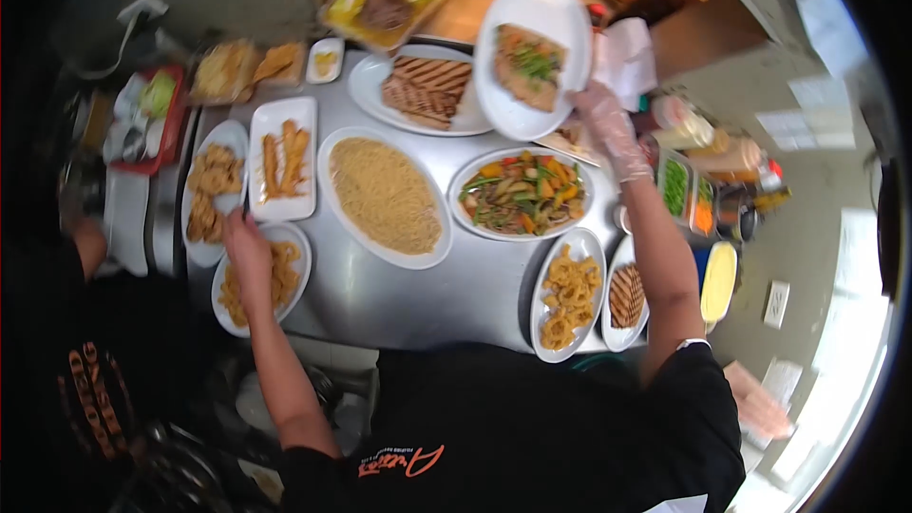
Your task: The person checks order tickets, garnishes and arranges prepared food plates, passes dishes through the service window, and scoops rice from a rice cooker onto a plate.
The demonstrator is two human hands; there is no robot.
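Right hand (600,114) closed on a plate (543,6), best held level, I cannot tell if my half-curled left hand (249,255) holds anything.

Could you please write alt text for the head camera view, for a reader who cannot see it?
A clear-gloved right hand holds a white oval plate of garnished food over a metal counter, while the left hand is over a plate of fried pieces. Between them are dishes of mixed vegetables and what look like noodles.
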